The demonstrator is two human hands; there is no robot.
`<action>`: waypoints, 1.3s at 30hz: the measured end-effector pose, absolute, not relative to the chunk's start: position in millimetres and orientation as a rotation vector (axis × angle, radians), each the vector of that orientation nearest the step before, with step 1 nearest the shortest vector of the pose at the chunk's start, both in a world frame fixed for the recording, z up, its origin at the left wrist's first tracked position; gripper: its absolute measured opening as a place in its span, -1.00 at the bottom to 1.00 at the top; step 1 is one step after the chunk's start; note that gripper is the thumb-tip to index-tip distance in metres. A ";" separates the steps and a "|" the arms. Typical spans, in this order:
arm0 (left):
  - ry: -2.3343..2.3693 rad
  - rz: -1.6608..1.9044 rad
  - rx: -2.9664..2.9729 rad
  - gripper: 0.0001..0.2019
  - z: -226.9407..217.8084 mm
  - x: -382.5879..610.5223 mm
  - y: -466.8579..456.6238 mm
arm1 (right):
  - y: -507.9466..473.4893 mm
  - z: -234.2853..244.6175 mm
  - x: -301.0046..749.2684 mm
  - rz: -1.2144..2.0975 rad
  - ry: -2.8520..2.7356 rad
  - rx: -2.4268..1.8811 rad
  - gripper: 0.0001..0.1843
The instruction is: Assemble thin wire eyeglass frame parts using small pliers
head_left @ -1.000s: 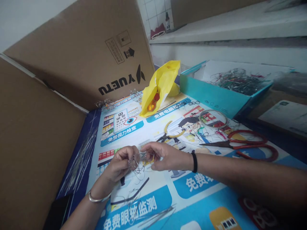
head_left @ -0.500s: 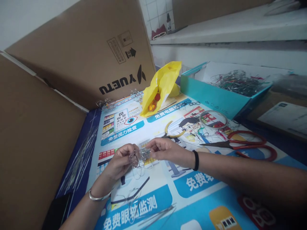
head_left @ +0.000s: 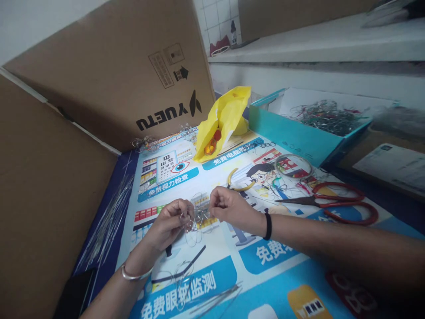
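Observation:
In the head view my left hand [head_left: 174, 221] is closed in a pinch on a piece of bent silvery wire [head_left: 199, 217], whose thin loops fan out to the right of the fingers. To the right of these loops, my right hand [head_left: 234, 210] has its fingertips pressed together; what they hold, if anything, is too fine to make out. More looped wire [head_left: 182, 274] lies on the printed sheet nearer to me. Beyond my right hand are yellow-handled pliers [head_left: 244, 186], partly hidden by it. Red-handled scissors [head_left: 345, 204] lie farther right.
A yellow bag [head_left: 226, 124] stands at the back beside a teal box [head_left: 295, 133] of tangled wire. Straight wires [head_left: 106, 226] lie along the left edge. A wire coil [head_left: 294, 166] lies near the scissors. Cardboard [head_left: 116, 66] walls off the left and back.
My right hand has moved slightly right and up, widening the gap to my left hand. More of the wire loops show between them. My left hand keeps its pinch on the wire.

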State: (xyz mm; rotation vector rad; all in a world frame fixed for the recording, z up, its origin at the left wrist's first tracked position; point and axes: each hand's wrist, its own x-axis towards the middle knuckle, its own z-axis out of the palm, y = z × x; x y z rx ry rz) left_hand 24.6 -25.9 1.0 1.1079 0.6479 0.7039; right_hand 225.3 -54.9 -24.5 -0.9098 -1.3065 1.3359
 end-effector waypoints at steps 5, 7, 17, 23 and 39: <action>0.652 0.716 1.130 -0.87 2.9 26.2 -27.1 | -56.2 -20.3 225.7 1.310 -1.386 -0.992 -0.89; 0.659 0.724 1.142 -0.86 3.3 26.7 -27.5 | -56.3 -19.2 226.2 1.248 -1.452 -1.049 -0.84; 0.663 0.732 1.124 -0.87 0.1 25.3 -26.3 | -57.2 -22.5 227.1 1.137 -1.545 -1.062 -0.79; 0.644 0.745 1.073 -0.87 -2.7 26.2 -26.3 | -58.4 -19.9 222.4 1.453 -1.230 -0.969 -0.94; 0.688 0.726 1.075 -0.86 -0.9 28.9 -28.4 | -60.2 -14.1 225.3 1.438 -1.314 -0.825 -0.94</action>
